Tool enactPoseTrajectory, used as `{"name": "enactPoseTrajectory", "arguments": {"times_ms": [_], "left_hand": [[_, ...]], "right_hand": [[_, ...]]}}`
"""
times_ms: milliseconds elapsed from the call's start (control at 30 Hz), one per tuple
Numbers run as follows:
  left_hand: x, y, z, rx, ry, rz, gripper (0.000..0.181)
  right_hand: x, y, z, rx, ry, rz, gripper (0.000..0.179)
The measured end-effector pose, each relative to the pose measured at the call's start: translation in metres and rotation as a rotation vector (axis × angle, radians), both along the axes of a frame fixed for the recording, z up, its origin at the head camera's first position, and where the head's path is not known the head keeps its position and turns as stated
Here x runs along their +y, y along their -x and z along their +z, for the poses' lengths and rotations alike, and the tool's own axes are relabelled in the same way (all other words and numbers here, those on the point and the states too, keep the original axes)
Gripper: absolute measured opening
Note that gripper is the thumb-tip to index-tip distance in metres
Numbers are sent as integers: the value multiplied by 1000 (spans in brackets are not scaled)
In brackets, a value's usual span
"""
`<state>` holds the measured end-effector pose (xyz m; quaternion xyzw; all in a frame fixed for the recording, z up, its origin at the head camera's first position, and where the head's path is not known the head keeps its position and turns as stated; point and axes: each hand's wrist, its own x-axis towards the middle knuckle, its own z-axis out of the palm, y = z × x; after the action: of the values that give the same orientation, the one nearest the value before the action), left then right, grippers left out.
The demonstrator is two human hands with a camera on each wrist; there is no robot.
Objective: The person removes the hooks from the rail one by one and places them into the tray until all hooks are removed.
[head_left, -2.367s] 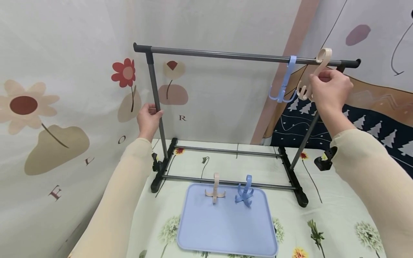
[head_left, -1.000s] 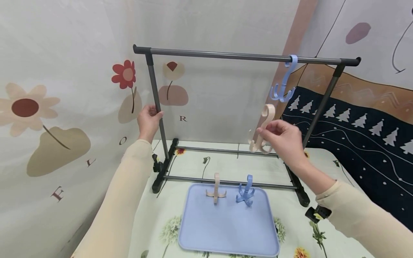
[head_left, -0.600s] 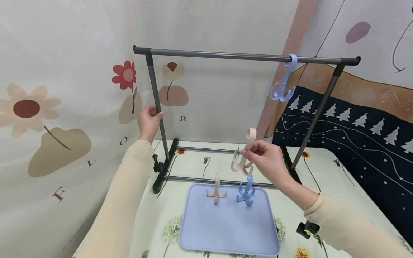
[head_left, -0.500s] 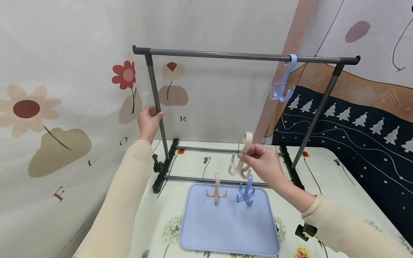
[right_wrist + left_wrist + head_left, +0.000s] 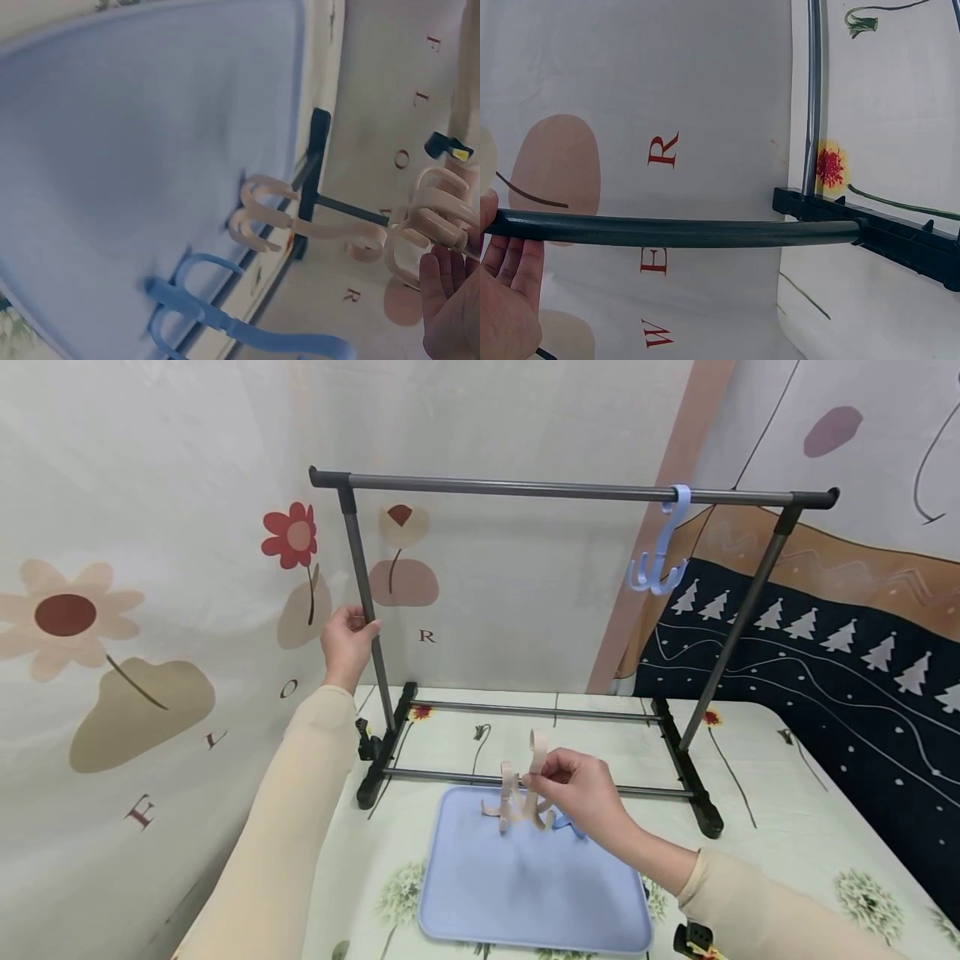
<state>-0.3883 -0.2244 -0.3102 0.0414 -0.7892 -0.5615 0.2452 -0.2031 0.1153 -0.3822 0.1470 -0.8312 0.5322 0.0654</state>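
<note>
My left hand [image 5: 347, 647] grips the left post of a dark metal hanging rack [image 5: 525, 487]; the left wrist view shows the thumb above and fingers below the post [image 5: 667, 229]. With thumb and fingertips my right hand [image 5: 588, 793] pinches the stem of a beige multi-prong hanging hook [image 5: 537, 750] over the tray's far edge. In the head view it overlaps a second beige hook [image 5: 505, 814] lying on the tray. A blue hook [image 5: 572, 828] there is partly hidden behind the right hand. Another blue hook [image 5: 662, 547] hangs near the top bar's right end.
The light blue tray [image 5: 528, 893] lies on a flower-print tablecloth [image 5: 795, 827], in front of the rack's lower bar [image 5: 435, 775]. Black feet [image 5: 697, 806] support the rack. A patterned curtain [image 5: 525, 610] stands behind and to the left.
The beige hook in my right hand has come off the top bar, moving down and left to the tray. My left hand stays on the post; the blue hook still hangs.
</note>
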Motion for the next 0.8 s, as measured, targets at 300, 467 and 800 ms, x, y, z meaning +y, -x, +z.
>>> {"name": "enactPoseTrajectory", "arguments": {"times_ms": [300, 467, 800], "left_hand": [[-1, 2, -1, -1, 3, 2, 30], [0, 1, -1, -1, 5, 2, 30], [1, -2, 1, -4, 2, 5, 30]], "right_hand": [[-5, -6, -28, 8, -53, 7, 16], [-8, -9, -41, -2, -71, -10, 16], [-7, -7, -74, 12, -97, -3, 13]]}}
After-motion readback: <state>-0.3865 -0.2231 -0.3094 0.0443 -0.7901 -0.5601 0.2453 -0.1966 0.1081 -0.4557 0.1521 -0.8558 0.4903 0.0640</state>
